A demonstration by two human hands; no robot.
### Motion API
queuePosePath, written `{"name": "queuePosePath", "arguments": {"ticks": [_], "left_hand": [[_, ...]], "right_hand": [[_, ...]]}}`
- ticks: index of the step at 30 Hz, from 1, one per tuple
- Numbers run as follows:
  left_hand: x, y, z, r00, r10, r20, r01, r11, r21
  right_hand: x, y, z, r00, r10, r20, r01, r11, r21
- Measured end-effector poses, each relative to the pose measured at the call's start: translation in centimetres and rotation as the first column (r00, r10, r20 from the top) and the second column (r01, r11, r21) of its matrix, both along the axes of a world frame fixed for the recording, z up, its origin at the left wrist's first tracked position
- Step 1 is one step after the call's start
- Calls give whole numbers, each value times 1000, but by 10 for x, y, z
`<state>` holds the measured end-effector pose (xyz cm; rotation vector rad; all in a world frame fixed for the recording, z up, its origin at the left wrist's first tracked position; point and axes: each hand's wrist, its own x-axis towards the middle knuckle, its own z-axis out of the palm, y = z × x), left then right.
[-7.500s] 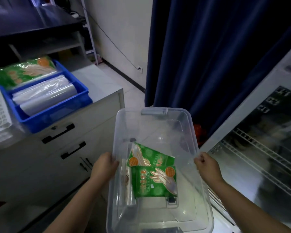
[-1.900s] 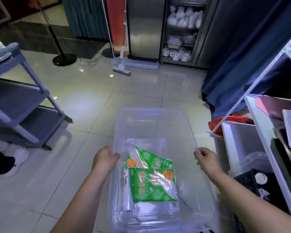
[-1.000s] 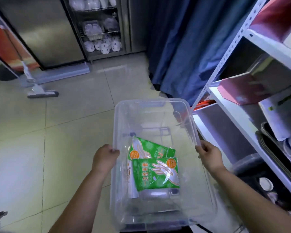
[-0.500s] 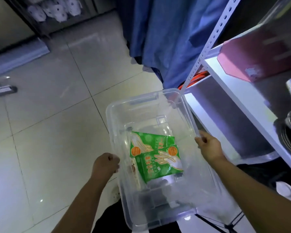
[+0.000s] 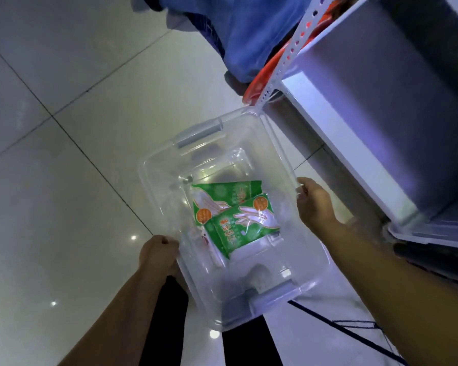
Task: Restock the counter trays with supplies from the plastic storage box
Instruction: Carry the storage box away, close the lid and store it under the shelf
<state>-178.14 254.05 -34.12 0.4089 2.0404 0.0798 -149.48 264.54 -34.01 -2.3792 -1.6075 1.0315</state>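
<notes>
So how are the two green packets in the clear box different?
The nearer packet lies on top and shows whole; the farther packet sits underneath, partly covered. The nearer packet's orange circle is at its upper right corner; the farther packet's is at its lower left. Both are green with a picture of a hand, and both lie in the plastic box.
</notes>
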Motion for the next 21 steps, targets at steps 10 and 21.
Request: {"name": "queuePosePath", "arguments": {"ticks": [10,21], "left_hand": [[13,3,-112,995,66,76,-60,995,-81],[20,20,-84,959,-277,61,281,954,-101]], "right_hand": [[2,38,-107,993,-108,-55,104,993,-62],[9,25,-91,995,-61,-74,57,997,-58]]}}
